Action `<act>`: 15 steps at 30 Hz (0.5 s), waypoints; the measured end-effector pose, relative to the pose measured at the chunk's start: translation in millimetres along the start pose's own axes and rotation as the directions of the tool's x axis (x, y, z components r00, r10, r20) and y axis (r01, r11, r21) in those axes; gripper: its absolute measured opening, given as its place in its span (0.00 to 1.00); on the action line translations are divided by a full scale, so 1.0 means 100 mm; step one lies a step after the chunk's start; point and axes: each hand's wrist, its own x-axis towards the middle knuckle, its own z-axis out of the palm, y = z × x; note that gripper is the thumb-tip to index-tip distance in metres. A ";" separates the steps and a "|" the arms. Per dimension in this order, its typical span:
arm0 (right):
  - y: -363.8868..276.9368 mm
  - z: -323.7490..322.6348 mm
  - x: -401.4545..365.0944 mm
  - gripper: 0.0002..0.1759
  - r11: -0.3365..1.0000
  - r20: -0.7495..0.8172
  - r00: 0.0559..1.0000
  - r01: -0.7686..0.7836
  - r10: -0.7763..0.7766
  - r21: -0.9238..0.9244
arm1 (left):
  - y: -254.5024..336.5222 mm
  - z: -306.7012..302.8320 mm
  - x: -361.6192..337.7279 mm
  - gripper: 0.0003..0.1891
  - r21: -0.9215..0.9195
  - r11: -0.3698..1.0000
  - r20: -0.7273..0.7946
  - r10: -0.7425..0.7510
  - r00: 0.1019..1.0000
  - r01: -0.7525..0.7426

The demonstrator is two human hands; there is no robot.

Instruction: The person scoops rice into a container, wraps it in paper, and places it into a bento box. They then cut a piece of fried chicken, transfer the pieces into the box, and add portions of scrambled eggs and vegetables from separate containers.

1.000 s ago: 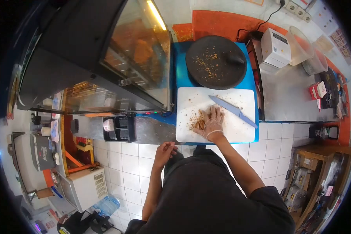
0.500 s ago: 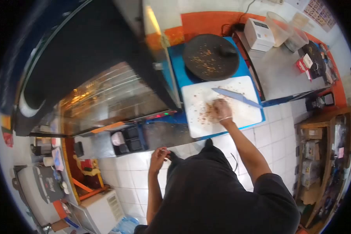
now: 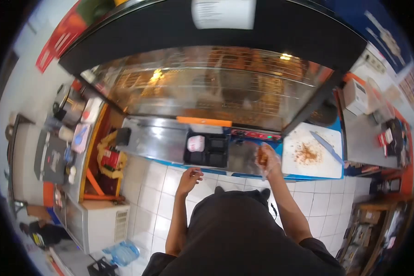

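Note:
My right hand (image 3: 267, 161), in a clear plastic glove, is closed around some reddish-brown chopped food (image 3: 262, 156), just left of the white cutting board (image 3: 292, 169). Brown crumbs (image 3: 308, 153) lie scattered on the board, and a blue-grey knife (image 3: 326, 146) rests on its right part. Bare and held in the air, my left hand (image 3: 190, 181) has its fingers curled, below a black compartment tray (image 3: 207, 159). What its fingertips hold, if anything, is too small to tell. A white and pink cup-like item (image 3: 196, 143) sits in the tray's upper left compartment.
A glass display case (image 3: 207, 87) stands behind the steel counter (image 3: 156, 140). The dark round pan (image 3: 324, 113) is beyond the board. At right are a white box (image 3: 355, 97) and a wooden shelf (image 3: 361, 230). A person (image 3: 46, 233) is at the far lower left.
The view has turned left toward the display case and tray. My right hand has left the board with food in its grasp. My left hand is now nearer the tray.

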 end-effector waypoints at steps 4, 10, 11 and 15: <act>0.84 1.20 0.06 0.23 0.826 0.129 0.992 0.084 -0.014 -0.558 | -0.22 -0.33 -0.26 0.16 -0.033 0.999 -0.074 -0.029 0.997 0.027; 1.75 2.19 0.06 0.27 -0.145 0.712 0.578 0.727 -0.400 -0.671 | -0.65 -0.59 -0.74 0.18 -0.137 0.981 -0.175 -0.158 0.972 0.135; 1.87 2.16 0.05 0.30 -0.235 0.718 0.622 0.682 -0.312 -0.693 | -0.73 -0.61 -0.81 0.18 -0.152 0.975 -0.183 -0.191 0.964 0.164; 2.11 2.02 -0.01 0.37 -0.527 0.745 0.658 0.596 -0.113 -0.606 | -0.86 -0.62 -0.87 0.18 -0.224 0.962 -0.207 -0.205 0.957 0.158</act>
